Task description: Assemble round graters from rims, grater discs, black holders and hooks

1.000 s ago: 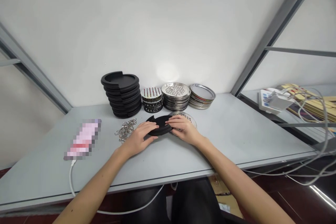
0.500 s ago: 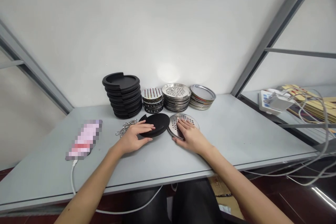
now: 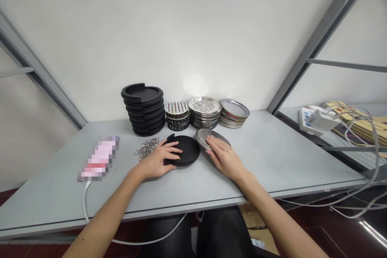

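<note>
Black disc (image 3: 184,154) flat on table (image 3: 272,157), left hand (image 3: 157,161) spread on it. Metal plate (image 3: 216,137) just right of disc, right hand (image 3: 223,157) open-palmed on top. Pieces side by side, not yet joined.

Our left hand (image 3: 157,161) covers the near left part of the black disc (image 3: 186,154), and our right hand (image 3: 223,158) hides the near half of the metal disc (image 3: 208,135), so we cannot tell its pattern there. At middle left, the flat object (image 3: 99,158) on the surface (image 3: 272,157) is blurred out. The chain links (image 3: 147,147) beside it are too small to count. At the right edge, the cables (image 3: 363,129) and the stacked boards (image 3: 367,123) run out of frame. Both our forearms are cut off at the bottom.
</note>
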`<state>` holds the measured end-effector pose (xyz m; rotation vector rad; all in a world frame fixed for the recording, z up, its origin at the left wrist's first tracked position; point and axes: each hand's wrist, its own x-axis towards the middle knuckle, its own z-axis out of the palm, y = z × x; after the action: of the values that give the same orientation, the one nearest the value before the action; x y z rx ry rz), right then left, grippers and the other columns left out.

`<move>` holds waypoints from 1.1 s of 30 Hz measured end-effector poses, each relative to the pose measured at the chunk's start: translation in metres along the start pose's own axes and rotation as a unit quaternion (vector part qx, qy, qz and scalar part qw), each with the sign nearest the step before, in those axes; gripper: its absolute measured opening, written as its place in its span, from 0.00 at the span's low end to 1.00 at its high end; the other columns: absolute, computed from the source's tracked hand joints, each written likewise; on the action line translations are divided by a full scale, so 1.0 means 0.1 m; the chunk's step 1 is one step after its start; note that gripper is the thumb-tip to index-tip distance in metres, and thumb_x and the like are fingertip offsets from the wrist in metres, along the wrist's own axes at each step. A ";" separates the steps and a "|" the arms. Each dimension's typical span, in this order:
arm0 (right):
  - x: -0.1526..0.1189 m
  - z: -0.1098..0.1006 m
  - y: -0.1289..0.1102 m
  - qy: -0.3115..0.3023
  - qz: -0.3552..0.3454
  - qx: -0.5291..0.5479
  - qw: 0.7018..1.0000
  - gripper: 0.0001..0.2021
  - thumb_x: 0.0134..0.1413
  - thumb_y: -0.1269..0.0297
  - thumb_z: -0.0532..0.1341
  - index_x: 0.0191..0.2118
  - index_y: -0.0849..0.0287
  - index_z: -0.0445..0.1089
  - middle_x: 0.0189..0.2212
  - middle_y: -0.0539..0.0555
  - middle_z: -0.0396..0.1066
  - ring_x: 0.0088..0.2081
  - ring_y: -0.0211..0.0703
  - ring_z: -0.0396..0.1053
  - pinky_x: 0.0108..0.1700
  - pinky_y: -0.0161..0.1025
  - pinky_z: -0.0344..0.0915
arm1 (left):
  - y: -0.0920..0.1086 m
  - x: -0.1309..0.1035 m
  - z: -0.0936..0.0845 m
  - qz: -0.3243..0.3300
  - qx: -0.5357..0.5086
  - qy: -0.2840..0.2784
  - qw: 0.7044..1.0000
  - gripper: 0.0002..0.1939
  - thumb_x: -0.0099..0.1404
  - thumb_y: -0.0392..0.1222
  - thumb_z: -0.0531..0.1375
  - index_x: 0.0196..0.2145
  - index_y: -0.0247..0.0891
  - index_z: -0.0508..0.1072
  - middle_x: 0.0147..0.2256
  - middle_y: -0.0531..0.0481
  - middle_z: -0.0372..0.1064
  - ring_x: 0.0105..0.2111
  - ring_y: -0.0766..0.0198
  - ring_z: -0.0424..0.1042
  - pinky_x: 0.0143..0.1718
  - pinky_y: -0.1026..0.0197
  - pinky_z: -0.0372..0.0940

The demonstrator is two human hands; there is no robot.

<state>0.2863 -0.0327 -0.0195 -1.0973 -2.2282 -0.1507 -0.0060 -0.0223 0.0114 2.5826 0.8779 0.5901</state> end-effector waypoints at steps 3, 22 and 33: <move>0.01 -0.01 -0.02 -0.031 -0.065 0.032 0.997 0.16 0.63 0.62 0.55 0.54 0.57 0.69 0.51 0.59 0.72 0.55 0.53 0.68 0.57 0.52 0.66 | 0.01 0.00 0.02 -0.015 0.016 -0.019 1.000 0.16 0.59 0.33 0.64 0.43 0.50 0.78 0.56 0.49 0.66 0.64 0.47 0.52 0.63 0.30 0.40; 0.02 0.05 -0.06 -0.073 -0.171 0.113 0.976 0.17 0.61 0.64 0.59 0.55 0.56 0.68 0.51 0.56 0.73 0.57 0.51 0.66 0.59 0.53 0.64 | 0.14 0.03 0.07 -0.046 0.065 -0.036 0.996 0.34 0.64 0.50 0.59 0.65 0.46 0.55 0.68 0.46 0.40 0.67 0.49 0.43 0.66 0.40 0.37; 0.02 0.01 0.03 0.030 0.094 0.102 0.990 0.18 0.62 0.59 0.54 0.55 0.57 0.65 0.57 0.63 0.62 0.58 0.55 0.61 0.58 0.57 0.61 | 0.15 0.05 0.15 -0.075 0.072 -0.010 0.994 0.29 0.66 0.53 0.57 0.63 0.47 0.60 0.68 0.47 0.40 0.67 0.49 0.42 0.66 0.41 0.40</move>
<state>0.2871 -0.0298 -0.0197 -1.1663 -2.0230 0.1211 0.0116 -0.0331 0.0067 2.6132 1.1355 0.4741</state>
